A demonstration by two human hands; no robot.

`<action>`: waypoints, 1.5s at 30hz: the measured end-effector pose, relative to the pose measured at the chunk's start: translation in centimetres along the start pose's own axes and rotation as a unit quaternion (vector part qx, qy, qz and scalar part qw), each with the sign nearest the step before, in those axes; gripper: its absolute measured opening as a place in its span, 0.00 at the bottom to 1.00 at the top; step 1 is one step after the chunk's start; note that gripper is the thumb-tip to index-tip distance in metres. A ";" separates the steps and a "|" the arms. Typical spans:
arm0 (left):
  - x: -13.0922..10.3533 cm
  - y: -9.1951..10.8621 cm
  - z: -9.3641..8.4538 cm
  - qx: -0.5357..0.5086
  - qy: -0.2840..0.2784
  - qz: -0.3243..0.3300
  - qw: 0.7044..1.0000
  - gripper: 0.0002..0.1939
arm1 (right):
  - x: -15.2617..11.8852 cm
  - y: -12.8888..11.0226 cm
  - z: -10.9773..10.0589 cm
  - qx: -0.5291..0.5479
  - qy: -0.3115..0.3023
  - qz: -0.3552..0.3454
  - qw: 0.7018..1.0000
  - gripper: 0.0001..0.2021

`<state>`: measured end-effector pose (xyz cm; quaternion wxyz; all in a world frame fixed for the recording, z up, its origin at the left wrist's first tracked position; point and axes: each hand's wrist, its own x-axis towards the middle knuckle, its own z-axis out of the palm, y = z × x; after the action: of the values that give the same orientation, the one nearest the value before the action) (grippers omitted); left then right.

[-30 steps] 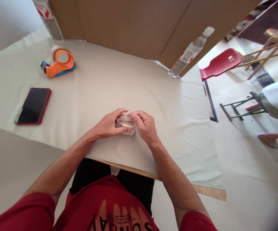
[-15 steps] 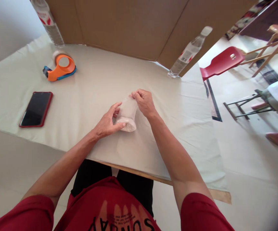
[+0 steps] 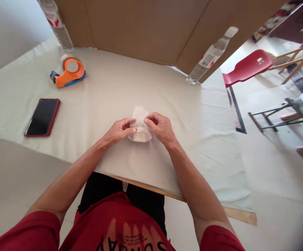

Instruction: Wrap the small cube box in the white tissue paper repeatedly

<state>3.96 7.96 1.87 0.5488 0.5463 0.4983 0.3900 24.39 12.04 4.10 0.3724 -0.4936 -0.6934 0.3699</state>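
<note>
A small packet (image 3: 140,136) wrapped in translucent whitish plastic lies near the table's front edge, with a pale block bearing printed marks at its near end. A loose flap of the plastic (image 3: 140,112) stretches away from me past my fingers. My left hand (image 3: 118,130) grips the packet's left side between thumb and fingers. On the opposite side, my right hand (image 3: 160,128) pinches the plastic's right edge, its fingers curled. What the wrapped block is cannot be made out.
A black phone in a red case (image 3: 43,117) lies at left, below an orange tape dispenser (image 3: 73,75). A brown cardboard panel (image 3: 141,31) stands at the back, flanked by a left water bottle (image 3: 58,29) and a right water bottle (image 3: 210,57). A red chair (image 3: 251,66) is beyond.
My right hand has come down and nearer to me, from the flap's far end to the packet's right side. The packet has straightened, its printed end now showing more.
</note>
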 end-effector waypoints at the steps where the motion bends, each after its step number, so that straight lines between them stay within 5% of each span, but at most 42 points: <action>1: 0.1 -0.2 0.0 -0.026 0.001 0.001 1.000 0.33 | -0.2 -0.2 0.3 -0.018 -0.009 0.012 1.000 0.09; 9: 0.3 -0.3 -0.2 -0.188 -0.012 0.040 0.981 0.23 | 0.2 -0.5 1.1 -0.160 -0.050 0.078 0.983 0.16; 13: 0.4 -0.2 -0.2 -0.196 0.009 0.037 0.980 0.22 | 0.1 0.3 0.8 -0.068 -0.047 0.033 0.996 0.12; 16: 0.7 -0.5 -0.4 -0.186 0.062 0.054 0.979 0.22 | 0.2 1.2 0.0 0.050 0.021 0.052 0.997 0.12; 20: 0.7 -0.8 -0.4 -0.041 0.134 0.088 0.986 0.30 | 0.5 2.6 -0.9 0.132 0.072 0.113 0.982 0.11; 25: 0.3 -0.7 0.5 0.184 0.177 0.155 0.954 0.31 | 0.7 3.7 -0.7 0.103 0.074 0.123 0.984 0.10; 31: 0.2 -0.1 1.2 0.181 0.168 0.088 0.965 0.09 | 0.6 4.0 -0.5 0.054 0.079 0.058 0.994 0.08; 41: 1.3 -0.5 -1.2 0.024 0.300 -0.022 0.953 0.06 | 1.3 6.0 -1.7 -0.103 0.144 0.068 0.982 0.16; 45: 1.1 -0.6 -1.2 0.082 0.343 0.040 0.935 0.15 | 0.9 4.9 -2.3 -0.159 0.196 0.047 0.967 0.22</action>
<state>2.98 9.21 1.25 0.2819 0.4423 0.6640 0.5330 28.23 14.40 0.97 0.3998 -0.6413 -0.6329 0.1682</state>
